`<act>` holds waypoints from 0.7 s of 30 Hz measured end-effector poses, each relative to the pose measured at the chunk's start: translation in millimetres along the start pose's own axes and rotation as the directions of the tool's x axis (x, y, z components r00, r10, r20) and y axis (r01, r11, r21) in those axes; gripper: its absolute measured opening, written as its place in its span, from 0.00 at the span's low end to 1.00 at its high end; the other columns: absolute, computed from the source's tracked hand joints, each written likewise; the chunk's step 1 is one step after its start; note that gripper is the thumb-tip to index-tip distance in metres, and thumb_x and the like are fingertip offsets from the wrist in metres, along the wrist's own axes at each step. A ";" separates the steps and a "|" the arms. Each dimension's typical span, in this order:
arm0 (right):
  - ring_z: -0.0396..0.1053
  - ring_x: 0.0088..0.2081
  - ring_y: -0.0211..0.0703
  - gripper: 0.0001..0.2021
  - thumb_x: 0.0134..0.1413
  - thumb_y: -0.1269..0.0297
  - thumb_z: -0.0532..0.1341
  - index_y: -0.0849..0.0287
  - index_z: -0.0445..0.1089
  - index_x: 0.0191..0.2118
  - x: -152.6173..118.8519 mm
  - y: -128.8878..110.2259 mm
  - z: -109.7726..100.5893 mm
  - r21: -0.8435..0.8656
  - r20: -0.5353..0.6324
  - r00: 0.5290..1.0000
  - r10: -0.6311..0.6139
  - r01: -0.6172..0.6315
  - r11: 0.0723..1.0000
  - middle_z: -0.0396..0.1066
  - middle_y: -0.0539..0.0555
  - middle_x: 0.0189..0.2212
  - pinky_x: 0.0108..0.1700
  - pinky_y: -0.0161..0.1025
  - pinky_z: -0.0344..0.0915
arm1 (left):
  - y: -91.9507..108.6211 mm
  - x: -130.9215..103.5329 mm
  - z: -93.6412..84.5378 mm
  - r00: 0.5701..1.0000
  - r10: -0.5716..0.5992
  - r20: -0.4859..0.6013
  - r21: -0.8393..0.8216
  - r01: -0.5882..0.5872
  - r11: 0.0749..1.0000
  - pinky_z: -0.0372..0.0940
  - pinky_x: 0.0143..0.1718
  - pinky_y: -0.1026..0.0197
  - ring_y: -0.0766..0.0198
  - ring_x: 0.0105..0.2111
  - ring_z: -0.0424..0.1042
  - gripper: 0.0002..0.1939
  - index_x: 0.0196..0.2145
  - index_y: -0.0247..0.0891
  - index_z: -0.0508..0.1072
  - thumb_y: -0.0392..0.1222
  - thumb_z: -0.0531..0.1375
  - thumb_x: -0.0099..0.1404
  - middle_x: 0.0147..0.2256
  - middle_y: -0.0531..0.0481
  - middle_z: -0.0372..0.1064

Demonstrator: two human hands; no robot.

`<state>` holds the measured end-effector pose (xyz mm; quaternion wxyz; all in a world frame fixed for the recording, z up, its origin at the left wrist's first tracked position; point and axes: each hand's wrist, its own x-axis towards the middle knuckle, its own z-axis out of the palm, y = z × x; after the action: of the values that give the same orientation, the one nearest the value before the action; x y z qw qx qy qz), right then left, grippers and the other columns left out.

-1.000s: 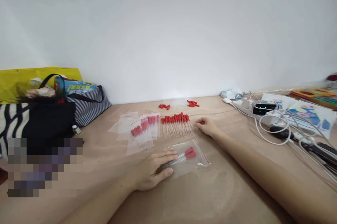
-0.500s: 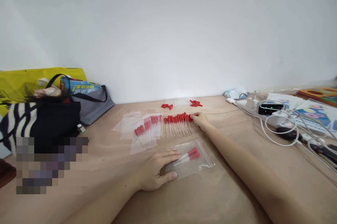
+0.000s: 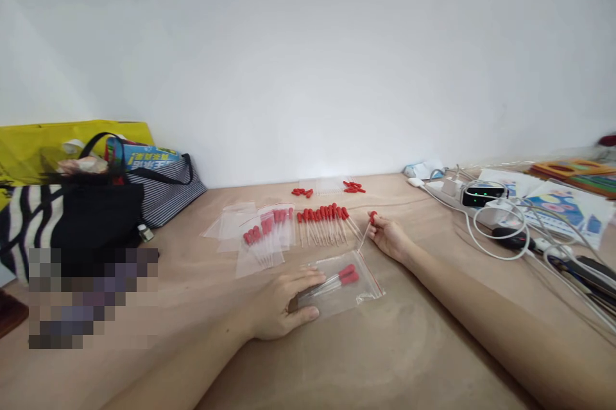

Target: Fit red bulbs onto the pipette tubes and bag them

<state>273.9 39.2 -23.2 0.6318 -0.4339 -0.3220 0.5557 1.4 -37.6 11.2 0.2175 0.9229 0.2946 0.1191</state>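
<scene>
My right hand (image 3: 387,237) pinches a glass dropper by its red bulb (image 3: 372,217). Its thin glass tube slants down to the left, the tip close to the red-striped edge of a clear zip bag (image 3: 332,307). Droppers with red bulbs (image 3: 350,273) lie inside that bag. Across the bag's left part rests my left hand (image 3: 283,301), open, its thumb and fingers spread and pressing the plastic to the table. A row of several red-bulbed droppers (image 3: 320,224) lies behind the bag, to the left of my right hand.
Clear bags with droppers (image 3: 264,230) overlap on the left. Loose red bulbs (image 3: 355,187) and glass tubes lie near the wall. Dark and striped bags (image 3: 168,185) stand at the left. A power strip with white cables (image 3: 486,230) and papers (image 3: 561,205) occupy the right.
My right hand has taken a dropper from the right end of the row and moved right and toward me, turning it over the bag's edge. My left hand stays on the bag.
</scene>
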 end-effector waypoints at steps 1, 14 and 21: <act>0.52 0.16 0.29 0.03 0.48 0.69 0.54 0.58 0.60 0.26 -10.7 -0.9 -5.3 0.025 0.008 1.000 0.000 0.000 1.000 0.61 0.47 0.18 0.18 0.29 0.55 | -0.8 -0.6 0.5 1.000 -0.010 0.001 0.006 0.010 1.000 0.52 0.54 0.51 0.56 0.54 0.55 0.25 0.54 0.42 0.57 0.46 0.54 0.60 0.54 0.47 0.56; 0.59 0.18 0.31 0.14 0.39 0.59 0.63 0.56 0.58 0.31 -58.1 -1.4 -21.4 0.096 -0.063 0.991 -0.122 0.127 0.987 0.67 0.47 0.21 0.22 0.32 0.61 | 0.5 -0.7 0.1 1.000 -0.004 -0.003 0.011 0.004 1.000 0.52 0.53 0.50 0.55 0.54 0.54 0.25 0.55 0.45 0.56 0.46 0.54 0.60 0.54 0.49 0.56; 0.65 0.22 0.34 0.19 0.40 0.57 0.63 0.54 0.55 0.37 -71.3 0.8 -12.2 0.052 0.046 0.995 -0.091 0.089 0.995 0.68 0.47 0.24 0.28 0.37 0.64 | -0.1 -1.4 0.6 1.000 -0.005 -0.013 0.002 0.005 1.000 0.52 0.53 0.49 0.55 0.54 0.55 0.25 0.55 0.45 0.56 0.46 0.54 0.60 0.54 0.49 0.57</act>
<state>272.0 -33.1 -23.6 0.6592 -0.3894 -0.3422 0.5448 0.4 -38.5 10.5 0.2148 0.9215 0.2986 0.1243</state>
